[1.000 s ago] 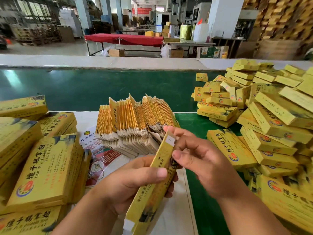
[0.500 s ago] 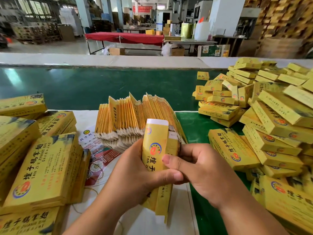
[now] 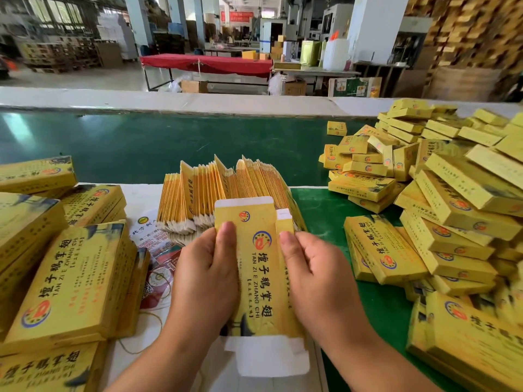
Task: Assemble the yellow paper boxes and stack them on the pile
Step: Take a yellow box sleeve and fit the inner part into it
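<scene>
Head view: left hand (image 3: pixel 208 275) and right hand (image 3: pixel 317 274) grasp one yellow paper box (image 3: pixel 256 267) between them, thumbs on its printed face, fingers hidden behind. Box held above the counter (image 3: pixel 135 193), front up, white end flaps open at both ends. Just beyond the hands, a fanned bundle of flat unfolded cartons (image 3: pixel 223 190) stands on edge. Printed leaflets (image 3: pixel 154 250) lie beside it. Left: stacks of flat yellow box blanks (image 3: pixel 70 281). Right: loose pile of assembled boxes (image 3: pixel 441 199), spilling over the green conveyor belt (image 3: pixel 141 145). Far back, a red-covered table (image 3: pixel 206 63).
</scene>
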`<action>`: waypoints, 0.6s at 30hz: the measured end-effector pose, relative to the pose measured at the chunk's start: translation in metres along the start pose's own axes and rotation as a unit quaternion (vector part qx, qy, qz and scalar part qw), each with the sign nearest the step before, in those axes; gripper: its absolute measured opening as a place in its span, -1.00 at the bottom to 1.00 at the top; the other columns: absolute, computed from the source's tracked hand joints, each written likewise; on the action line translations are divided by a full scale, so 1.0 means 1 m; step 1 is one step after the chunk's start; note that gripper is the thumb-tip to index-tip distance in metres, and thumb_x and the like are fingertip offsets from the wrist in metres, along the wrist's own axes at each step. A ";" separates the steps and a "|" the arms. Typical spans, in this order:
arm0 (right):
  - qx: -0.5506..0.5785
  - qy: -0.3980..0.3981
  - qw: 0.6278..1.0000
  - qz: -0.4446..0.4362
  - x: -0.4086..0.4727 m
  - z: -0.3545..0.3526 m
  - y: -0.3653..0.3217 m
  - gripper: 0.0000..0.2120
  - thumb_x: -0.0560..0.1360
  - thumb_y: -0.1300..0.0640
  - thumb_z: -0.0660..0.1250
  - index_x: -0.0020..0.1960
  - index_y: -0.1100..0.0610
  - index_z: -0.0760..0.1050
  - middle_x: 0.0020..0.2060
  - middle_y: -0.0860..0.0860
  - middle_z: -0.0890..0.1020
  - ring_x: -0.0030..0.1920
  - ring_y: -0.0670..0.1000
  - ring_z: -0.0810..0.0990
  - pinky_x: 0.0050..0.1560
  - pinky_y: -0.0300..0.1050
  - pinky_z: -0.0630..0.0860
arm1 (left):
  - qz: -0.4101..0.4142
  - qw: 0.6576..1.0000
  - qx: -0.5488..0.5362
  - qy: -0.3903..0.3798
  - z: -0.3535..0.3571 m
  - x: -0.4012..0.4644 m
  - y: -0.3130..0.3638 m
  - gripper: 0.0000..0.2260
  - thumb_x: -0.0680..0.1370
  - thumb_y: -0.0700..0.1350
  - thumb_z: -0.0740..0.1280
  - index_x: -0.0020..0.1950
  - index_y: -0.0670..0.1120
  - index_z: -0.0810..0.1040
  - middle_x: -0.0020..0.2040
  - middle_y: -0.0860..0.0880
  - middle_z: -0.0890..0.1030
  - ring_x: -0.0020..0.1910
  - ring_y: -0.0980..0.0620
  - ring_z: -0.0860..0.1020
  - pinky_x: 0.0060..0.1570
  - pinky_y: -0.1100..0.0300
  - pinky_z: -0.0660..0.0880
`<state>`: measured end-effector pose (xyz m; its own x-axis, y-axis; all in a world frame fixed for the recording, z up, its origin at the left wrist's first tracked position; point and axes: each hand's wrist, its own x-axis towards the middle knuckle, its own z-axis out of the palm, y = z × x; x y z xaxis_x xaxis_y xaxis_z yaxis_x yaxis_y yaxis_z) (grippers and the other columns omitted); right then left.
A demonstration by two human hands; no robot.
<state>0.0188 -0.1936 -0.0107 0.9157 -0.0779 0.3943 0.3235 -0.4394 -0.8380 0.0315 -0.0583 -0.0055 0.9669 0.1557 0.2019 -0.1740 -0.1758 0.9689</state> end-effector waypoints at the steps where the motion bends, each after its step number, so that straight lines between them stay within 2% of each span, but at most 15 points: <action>1: 0.007 0.000 1.000 -0.005 0.000 0.000 -0.001 -0.54 0.59 -0.10 0.13 -0.28 0.22 0.47 -0.47 0.11 0.52 -0.45 0.08 0.46 -0.44 0.02 0.38 | 0.010 1.000 -0.001 0.005 0.000 -0.001 0.000 -0.60 0.51 0.21 0.10 -0.15 -0.01 0.61 -0.27 0.01 0.71 -0.33 0.01 0.69 -0.31 -0.12 0.62; 3: 0.009 0.007 1.000 -0.023 -0.001 -0.002 -0.001 -0.55 0.59 -0.11 0.13 -0.32 0.18 0.43 -0.51 0.07 0.48 -0.50 0.03 0.40 -0.50 -0.03 0.32 | 0.029 0.999 0.010 0.020 0.001 -0.003 0.001 -0.63 0.53 0.20 0.09 -0.15 0.03 0.59 -0.29 0.03 0.71 -0.36 0.05 0.67 -0.38 -0.05 0.61; 5: -0.007 0.027 0.998 -0.049 -0.001 -0.003 0.001 -0.58 0.60 -0.05 0.17 -0.38 0.12 0.36 -0.57 -0.01 0.38 -0.55 -0.06 0.32 -0.56 -0.21 0.19 | 0.032 0.999 0.018 0.031 0.004 -0.004 -0.002 -0.65 0.56 0.15 0.12 -0.17 -0.05 0.56 -0.29 0.00 0.69 -0.37 0.05 0.66 -0.40 -0.05 0.59; 7: -0.039 0.054 0.995 -0.073 0.000 -0.005 0.005 -0.60 0.60 0.00 0.20 -0.41 0.04 0.30 -0.58 -0.09 0.31 -0.56 -0.09 0.28 -0.55 -0.28 0.13 | 0.032 0.999 0.024 0.024 0.008 -0.005 -0.005 -0.76 0.56 0.09 0.20 -0.12 -0.05 0.51 -0.24 0.04 0.68 -0.33 0.10 0.65 -0.38 0.02 0.58; 8: -0.056 0.068 0.993 -0.082 0.001 -0.006 0.007 -0.60 0.60 0.02 0.23 -0.41 0.01 0.29 -0.58 -0.11 0.29 -0.56 -0.10 0.27 -0.55 -0.27 0.13 | 0.029 0.999 0.014 0.007 0.009 -0.005 -0.004 -0.78 0.51 0.12 0.24 -0.06 -0.02 0.50 -0.20 0.11 0.68 -0.30 0.17 0.64 -0.38 0.16 0.57; 9: -0.069 0.079 0.990 -0.090 0.002 -0.007 0.010 -0.61 0.60 0.03 0.26 -0.40 0.00 0.30 -0.57 -0.12 0.29 -0.55 -0.10 0.27 -0.54 -0.25 0.14 | 0.020 0.999 -0.007 -0.025 0.010 -0.006 -0.004 -0.72 0.44 0.17 0.28 0.01 0.01 0.49 -0.15 0.18 0.67 -0.25 0.22 0.64 -0.36 0.30 0.54; 11: -0.057 0.067 0.991 -0.101 0.002 -0.006 0.011 -0.67 0.60 -0.04 0.28 -0.33 0.01 0.46 -0.52 -0.13 0.42 -0.51 -0.12 0.38 -0.52 -0.21 0.27 | -0.011 0.992 -0.067 -0.105 0.010 -0.009 -0.004 -0.57 0.35 0.27 0.35 0.11 0.07 0.51 -0.07 0.19 0.67 -0.14 0.24 0.64 -0.29 0.42 0.51; 13: -0.015 0.017 0.993 -0.114 -0.002 -0.002 0.007 -0.72 0.60 -0.09 0.22 0.00 0.00 0.67 -0.28 -0.15 0.65 -0.29 -0.17 0.59 -0.32 -0.22 0.51 | -0.045 0.977 -0.129 -0.165 0.007 -0.012 -0.001 -0.55 0.30 0.28 0.45 0.10 0.10 0.58 -0.02 0.06 0.69 -0.02 0.13 0.65 -0.14 0.33 0.56; 15: 0.003 -0.009 0.991 -0.130 -0.005 0.001 0.004 -0.64 0.61 -0.06 0.18 0.26 0.05 0.61 -0.07 -0.08 0.68 -0.06 -0.15 0.65 -0.10 -0.17 0.59 | -0.093 0.951 -0.219 -0.195 0.003 -0.011 0.000 -0.59 0.24 0.18 0.47 0.02 0.06 0.65 0.01 -0.11 0.70 0.05 -0.08 0.66 -0.02 0.09 0.61; 16: 0.003 -0.005 0.990 -0.139 -0.005 0.001 0.003 -0.62 0.61 -0.06 0.18 0.30 0.08 0.58 -0.06 -0.08 0.66 -0.04 -0.15 0.63 -0.10 -0.19 0.60 | -0.121 0.931 -0.269 -0.213 0.000 -0.009 0.001 -0.62 0.24 0.12 0.50 -0.02 0.01 0.67 0.00 -0.18 0.69 0.03 -0.16 0.66 -0.05 0.02 0.63; 18: -0.005 0.032 0.989 -0.144 -0.004 -0.004 0.002 -0.61 0.57 -0.08 0.23 0.32 0.06 0.54 -0.10 -0.15 0.58 -0.09 -0.17 0.59 -0.18 -0.33 0.55 | -0.133 0.887 -0.344 -0.277 -0.007 -0.006 0.003 -0.61 0.25 0.05 0.59 0.00 -0.07 0.69 0.01 -0.23 0.69 -0.01 -0.20 0.67 -0.12 0.01 0.62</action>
<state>0.0153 -0.1977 -0.0124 0.7694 -0.0047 0.6388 0.5656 -0.4597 -0.6846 0.0243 -0.0528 -0.0033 0.9008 -0.4326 0.0375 0.1851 0.4606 0.8681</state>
